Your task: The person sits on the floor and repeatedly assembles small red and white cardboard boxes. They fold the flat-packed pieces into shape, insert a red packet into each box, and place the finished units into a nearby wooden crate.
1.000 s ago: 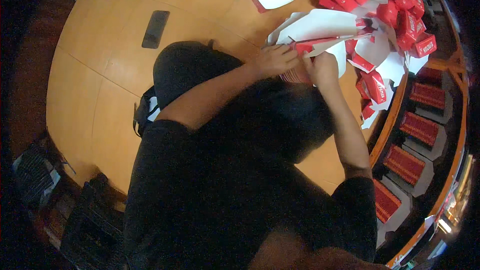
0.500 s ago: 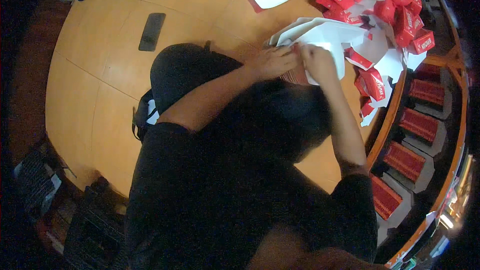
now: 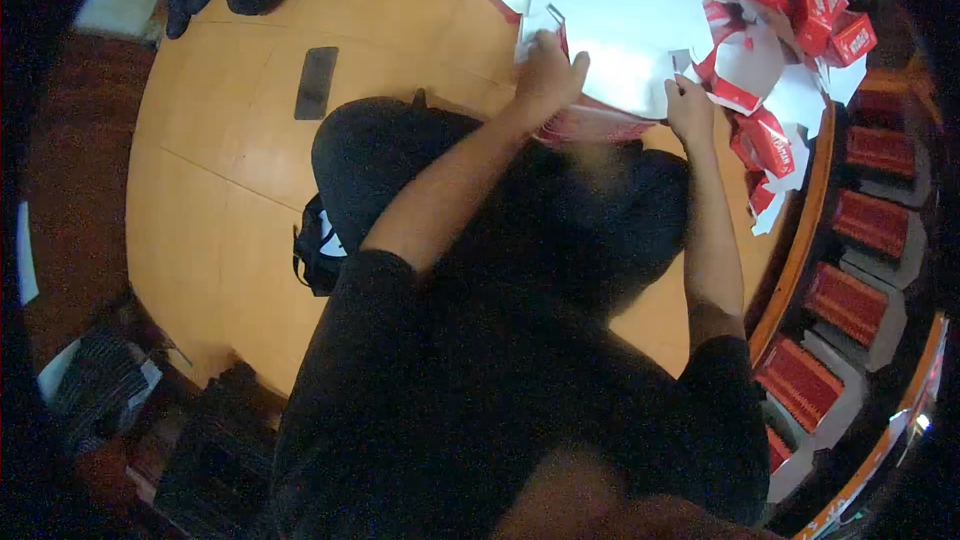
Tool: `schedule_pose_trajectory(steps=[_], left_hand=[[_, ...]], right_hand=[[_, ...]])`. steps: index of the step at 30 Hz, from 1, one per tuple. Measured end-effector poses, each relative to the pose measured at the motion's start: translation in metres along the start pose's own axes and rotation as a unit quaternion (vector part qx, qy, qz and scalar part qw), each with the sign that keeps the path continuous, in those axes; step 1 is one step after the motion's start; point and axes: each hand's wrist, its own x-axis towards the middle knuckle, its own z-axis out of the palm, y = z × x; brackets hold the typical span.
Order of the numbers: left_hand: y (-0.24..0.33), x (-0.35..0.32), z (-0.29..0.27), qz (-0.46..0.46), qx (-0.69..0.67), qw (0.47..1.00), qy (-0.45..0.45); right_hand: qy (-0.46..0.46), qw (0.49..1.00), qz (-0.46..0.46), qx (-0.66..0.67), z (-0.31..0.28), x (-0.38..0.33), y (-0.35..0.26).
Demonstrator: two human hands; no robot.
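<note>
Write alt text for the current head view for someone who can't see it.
A person's left hand and right hand are at opposite edges of a large white card sheet. Red cartons are heaped at upper right; a dark phone-like slab lies on the yellowish-brown surface at left.

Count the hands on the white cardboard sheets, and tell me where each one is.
2: the left hand holds the left edge of the white cardboard sheets, and the right hand their right edge. Some fingers are hidden; no other hand shows there.
</note>
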Motion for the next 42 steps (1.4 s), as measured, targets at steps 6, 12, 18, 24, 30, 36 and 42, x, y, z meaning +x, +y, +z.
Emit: schedule_pose_trajectory(steps=[6,12,18,24,30,36,42], left_hand=[[-0.011,0.008,-0.029,0.081,0.063,0.993,-0.051],[-0.026,-0.011,-0.036,0.162,0.054,0.984,-0.043],[-0.041,-0.022,-0.036,0.165,0.029,0.986,-0.027],[-0.025,-0.052,-0.045,0.176,0.045,0.983,-0.022],[-0.027,-0.053,-0.046,0.192,0.068,0.979,-0.014],[-0.037,-0.059,-0.047,0.259,0.07,0.961,-0.064],[-0.048,-0.058,-0.044,0.328,0.141,0.933,-0.054]], right_hand=[[0.057,0.998,0.028,0.012,0.013,-0.037,-0.02],[0.045,0.998,0.042,-0.001,0.017,-0.051,-0.034],[0.0,1.0,0.009,-0.013,-0.013,-0.052,-0.04],[0.001,0.973,-0.076,0.218,-0.118,0.01,-0.145],[-0.072,0.912,-0.389,-0.107,-0.031,0.191,-0.203],[-0.218,0.652,-0.638,-0.346,0.108,0.295,-0.109],[-0.36,0.582,-0.572,-0.452,0.189,0.281,-0.126]])
